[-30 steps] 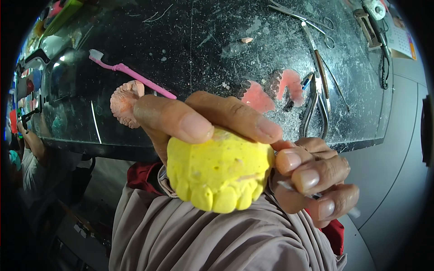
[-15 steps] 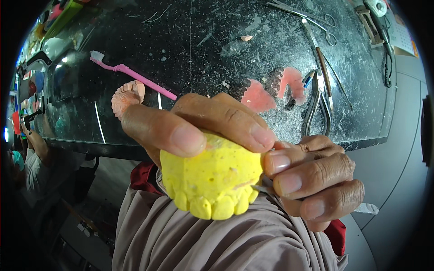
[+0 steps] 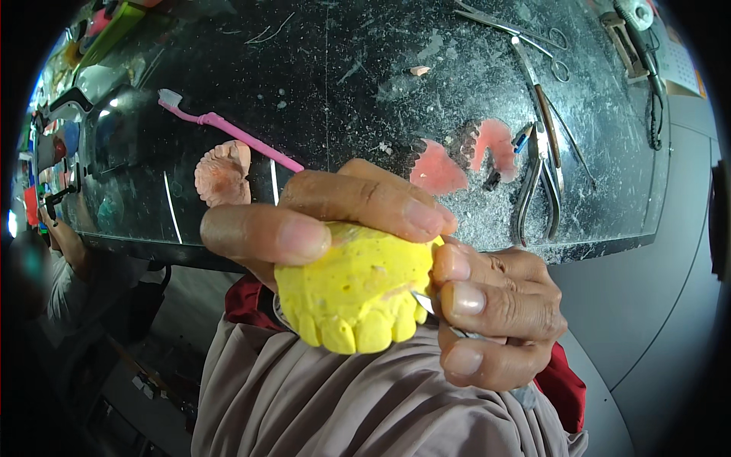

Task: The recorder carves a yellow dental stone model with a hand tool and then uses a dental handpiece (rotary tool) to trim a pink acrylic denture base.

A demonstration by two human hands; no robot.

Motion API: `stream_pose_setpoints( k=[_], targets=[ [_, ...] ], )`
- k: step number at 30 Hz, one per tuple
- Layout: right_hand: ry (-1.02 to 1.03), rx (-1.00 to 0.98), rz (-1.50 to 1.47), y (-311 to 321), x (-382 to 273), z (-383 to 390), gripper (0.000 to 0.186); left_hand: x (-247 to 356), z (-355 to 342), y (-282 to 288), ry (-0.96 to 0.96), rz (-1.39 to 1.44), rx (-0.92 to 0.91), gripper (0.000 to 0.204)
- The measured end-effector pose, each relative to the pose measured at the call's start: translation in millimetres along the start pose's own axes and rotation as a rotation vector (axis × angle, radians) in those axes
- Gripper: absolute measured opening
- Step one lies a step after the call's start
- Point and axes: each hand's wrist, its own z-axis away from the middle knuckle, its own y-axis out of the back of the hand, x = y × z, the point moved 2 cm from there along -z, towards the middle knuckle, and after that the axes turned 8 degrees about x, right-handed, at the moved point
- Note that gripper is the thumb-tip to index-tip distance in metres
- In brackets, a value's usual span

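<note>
A yellow dental cast (image 3: 352, 305) with a row of teeth along its lower edge is gripped by my left hand (image 3: 343, 204). The thumb and fingers of that hand press on its upper part, over my lap. My right hand (image 3: 502, 312) is closed round a slim metal carving knife (image 3: 424, 302), whose handle is mostly hidden by the fingers. The blade's point touches the right side of the cast, just above the teeth, beside a faint reddish line. My right fingertips rest close against the cast's edge.
On the dark, dust-covered table lie a pink toothbrush (image 3: 244, 137), a pinkish dental cast (image 3: 221, 174), two pink denture-base pieces (image 3: 439, 169), pliers (image 3: 542, 186), scissors (image 3: 525, 30) and a wooden-handled knife (image 3: 547, 118). A person's arm (image 3: 68, 244) shows at the far left.
My right hand has shifted left and tilted the knife, bringing its tip higher on the cast. The yellow cast has risen slightly, and more of the pinkish cast shows.
</note>
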Motion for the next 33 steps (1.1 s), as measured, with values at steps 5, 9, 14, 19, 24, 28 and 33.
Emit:
stream_pose_setpoints(
  k=[5,9,14,19,24,28,33],
  targets=[
    [0.111,0.004,0.092,-1,3,-1,0.028,-1,-7,0,-0.083,-0.277,-0.119,0.045],
    [0.036,0.067,0.035,-1,6,1,0.03,-5,-7,-12,-0.195,-0.362,-0.095,0.044],
    [-0.025,0.065,-0.214,9,13,-6,0.023,-11,-8,-22,-0.197,-0.252,-0.051,0.037],
    [-0.127,-0.038,-0.194,15,4,-14,0.02,-10,-4,-28,-0.197,-0.154,0.027,0.029],
    [-0.208,-0.09,-0.213,19,1,-18,0.019,-8,-7,-30,-0.187,-0.121,0.065,0.025],
    [-0.173,-0.089,-0.186,21,-1,-19,0.018,-10,-8,-31,-0.154,-0.123,0.064,0.026],
    [-0.008,-0.075,-0.082,13,3,-11,0.021,-7,-4,-27,-0.116,-0.076,0.091,0.029]
  ],
)
